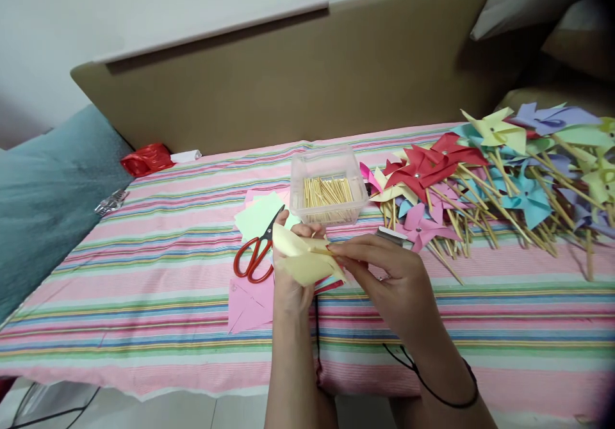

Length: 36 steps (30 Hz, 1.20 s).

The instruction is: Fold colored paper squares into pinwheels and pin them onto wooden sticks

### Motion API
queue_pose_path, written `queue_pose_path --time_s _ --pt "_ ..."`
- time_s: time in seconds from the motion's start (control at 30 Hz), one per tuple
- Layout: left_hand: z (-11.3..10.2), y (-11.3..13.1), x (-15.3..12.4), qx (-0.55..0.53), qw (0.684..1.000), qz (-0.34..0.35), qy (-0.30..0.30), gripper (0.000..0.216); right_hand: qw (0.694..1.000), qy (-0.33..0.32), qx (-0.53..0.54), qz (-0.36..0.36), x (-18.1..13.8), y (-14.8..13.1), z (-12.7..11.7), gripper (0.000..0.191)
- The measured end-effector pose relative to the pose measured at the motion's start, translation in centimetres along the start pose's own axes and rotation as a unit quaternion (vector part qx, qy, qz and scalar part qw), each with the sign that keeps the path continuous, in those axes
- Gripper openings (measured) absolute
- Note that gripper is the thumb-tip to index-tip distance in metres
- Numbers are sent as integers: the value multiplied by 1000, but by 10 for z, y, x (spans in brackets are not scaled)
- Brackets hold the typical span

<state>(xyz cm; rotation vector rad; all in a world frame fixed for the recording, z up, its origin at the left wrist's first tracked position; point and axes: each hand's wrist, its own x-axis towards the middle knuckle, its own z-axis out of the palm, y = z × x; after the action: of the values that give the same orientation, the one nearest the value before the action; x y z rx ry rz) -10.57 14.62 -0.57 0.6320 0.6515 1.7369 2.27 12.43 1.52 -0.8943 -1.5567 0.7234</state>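
Observation:
My left hand (289, 282) is closed round a pale yellow paper pinwheel blade (303, 257), held above the striped cloth. My right hand (391, 275) pinches the same yellow paper at its right side, fingers pressed together near the middle fold. Just behind the hands stands a clear plastic box (328, 160) with several thin wooden sticks in it. Red-handled scissors (255, 256) lie to the left of my left hand, on sheets of green paper (257, 214) and pink paper (247, 304).
A big heap of finished paper pinwheels (504, 173) on sticks fills the right of the striped cloth (158, 288). A red bag (147, 158) and a white roll lie far left. A brown headboard (288, 77) and a teal cushion (43, 192) border the surface. A black cord trails near my right wrist.

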Motion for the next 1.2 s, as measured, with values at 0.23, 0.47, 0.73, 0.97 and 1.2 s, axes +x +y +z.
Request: queue_pose_path --time_s 0.23,0.47,0.73,0.97,1.2 --pt "-2 0 0 23 999 -22 9 73 999 40 -31 -2 0 1 -2 23" --pt "-4 -1 4 1 999 -26 22 36 993 87 -72 30 -2 7 -5 14" --pt "-3 -6 5 63 997 -34 26 49 982 140 -63 107 -5 28 -2 5" --pt "0 -7 2 192 976 -59 81 58 986 93 -85 112 -4 31 1 4" --pt "-1 -4 2 220 968 -75 92 61 986 80 -106 101 -5 34 0 6"
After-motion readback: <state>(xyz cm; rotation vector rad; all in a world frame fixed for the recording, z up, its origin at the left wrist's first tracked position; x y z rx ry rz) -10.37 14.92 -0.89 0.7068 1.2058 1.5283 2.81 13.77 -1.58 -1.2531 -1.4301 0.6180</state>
